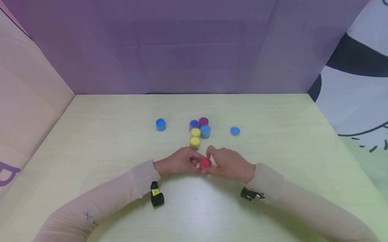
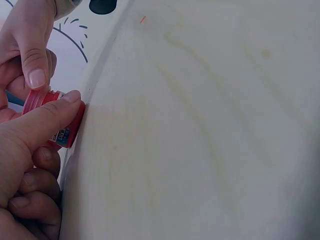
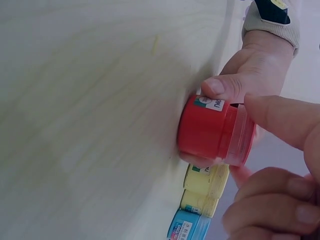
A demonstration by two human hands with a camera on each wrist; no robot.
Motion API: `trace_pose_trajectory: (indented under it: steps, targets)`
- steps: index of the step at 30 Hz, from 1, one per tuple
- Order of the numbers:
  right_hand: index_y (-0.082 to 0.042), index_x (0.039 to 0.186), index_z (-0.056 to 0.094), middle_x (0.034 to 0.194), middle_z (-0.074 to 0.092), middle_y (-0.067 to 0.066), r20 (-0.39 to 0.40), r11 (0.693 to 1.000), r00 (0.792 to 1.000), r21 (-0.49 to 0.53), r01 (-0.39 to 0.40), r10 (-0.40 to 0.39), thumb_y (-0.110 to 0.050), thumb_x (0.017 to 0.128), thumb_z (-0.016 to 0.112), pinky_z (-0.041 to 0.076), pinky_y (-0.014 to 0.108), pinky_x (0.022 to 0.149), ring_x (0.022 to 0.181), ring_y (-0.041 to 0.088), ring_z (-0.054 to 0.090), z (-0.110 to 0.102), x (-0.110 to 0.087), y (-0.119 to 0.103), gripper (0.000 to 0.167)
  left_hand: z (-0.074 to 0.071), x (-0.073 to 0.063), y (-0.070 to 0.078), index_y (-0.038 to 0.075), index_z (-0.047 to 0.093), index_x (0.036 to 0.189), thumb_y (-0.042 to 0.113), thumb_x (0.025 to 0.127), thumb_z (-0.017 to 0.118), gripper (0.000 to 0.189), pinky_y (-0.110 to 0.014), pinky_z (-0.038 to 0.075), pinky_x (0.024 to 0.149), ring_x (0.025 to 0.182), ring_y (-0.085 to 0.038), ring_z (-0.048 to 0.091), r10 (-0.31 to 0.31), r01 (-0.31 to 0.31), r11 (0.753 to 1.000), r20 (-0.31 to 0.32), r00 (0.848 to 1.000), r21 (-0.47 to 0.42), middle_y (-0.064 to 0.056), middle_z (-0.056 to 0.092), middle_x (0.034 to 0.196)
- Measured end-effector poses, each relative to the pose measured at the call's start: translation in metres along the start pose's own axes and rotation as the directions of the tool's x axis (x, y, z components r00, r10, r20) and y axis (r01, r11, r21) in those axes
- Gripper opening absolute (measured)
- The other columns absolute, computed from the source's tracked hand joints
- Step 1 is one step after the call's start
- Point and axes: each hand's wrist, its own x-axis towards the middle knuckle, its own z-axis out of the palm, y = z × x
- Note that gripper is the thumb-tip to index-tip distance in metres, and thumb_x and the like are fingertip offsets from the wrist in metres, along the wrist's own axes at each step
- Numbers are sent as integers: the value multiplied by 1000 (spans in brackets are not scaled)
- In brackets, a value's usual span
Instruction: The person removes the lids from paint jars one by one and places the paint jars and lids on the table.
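Note:
A small red paint jar (image 1: 205, 162) stands low at the table between both hands. My left hand (image 1: 179, 161) grips its body, with the thumb lying across the label in the left wrist view. On the other side, my right hand (image 1: 232, 165) pinches the jar's clear-rimmed lid (image 3: 242, 135) between thumb and a finger, while the other fingers are curled below. The lid sits on the jar's top in the right wrist view. Just beyond the hands are two yellow jars (image 1: 194, 142), one in front of the other.
Behind the yellow jars stand a light blue jar (image 1: 205, 132), a violet jar (image 1: 194, 125) and a magenta jar (image 1: 204, 121). Farther left is a blue jar (image 1: 160, 125). A flat blue lid (image 1: 235, 131) lies to the right. A purple panel (image 1: 190, 46) rises at the table's back edge.

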Motion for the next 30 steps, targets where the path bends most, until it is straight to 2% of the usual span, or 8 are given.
trace_pose_trajectory:
  steps: [12, 30]
  targets:
    - [-8, 109, 55, 57, 44, -6, -1, 997, 997, 1, 78, -78, -25, 86, 69, 34, 19, 49, 50, 7, 40, -2, 0, 1, 32, -1, -1, -1, 30, 73, 102, 23, 79, 78, 25, -23, 35, 59, 64, -15, 47, -3, 3, 1000, 11, 1000, 0, -3, 56, 64]
    - [-7, 111, 56, 53, 40, -8, -11, 988, 988, 7, 153, -152, -23, 87, 69, 32, 17, 48, 47, 4, 35, -9, -3, 9, 31, -1, -3, 3, 29, 72, 104, 23, 79, 77, 27, -24, 36, 60, 69, -18, 48, -24, 24, 1000, 8, 1000, -9, -1, 64, 72]
